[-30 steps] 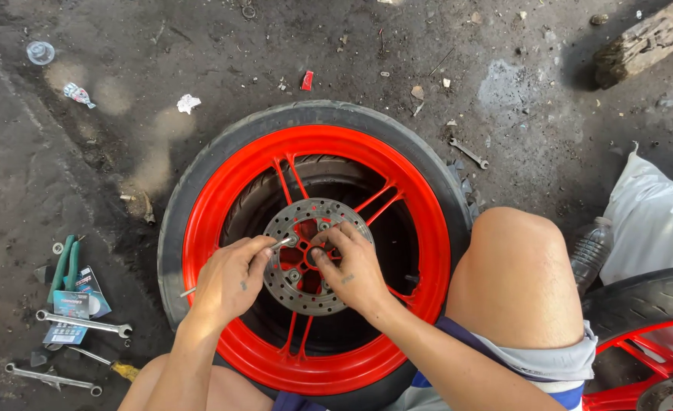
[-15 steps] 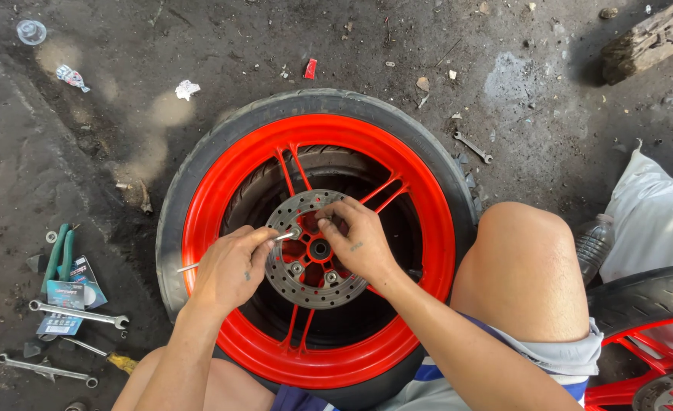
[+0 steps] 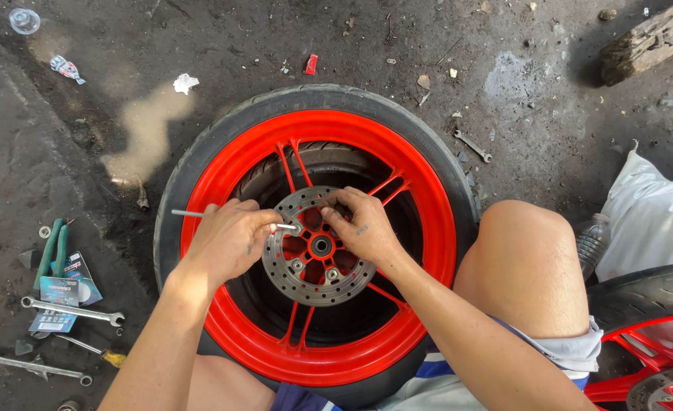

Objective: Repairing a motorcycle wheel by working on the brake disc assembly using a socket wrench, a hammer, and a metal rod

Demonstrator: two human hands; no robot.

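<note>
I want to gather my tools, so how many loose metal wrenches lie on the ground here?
3: two long silver wrenches left of the red wheel, one above the other, and a small wrench beyond the wheel's upper right. More may be hidden.

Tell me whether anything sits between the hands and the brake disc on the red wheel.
Nothing visible does. The left hand holds a thin metal tool whose tip reaches the brake disc near a bolt. The right hand rests its fingers straight on the disc's upper edge. The red wheel lies flat beneath.
</note>
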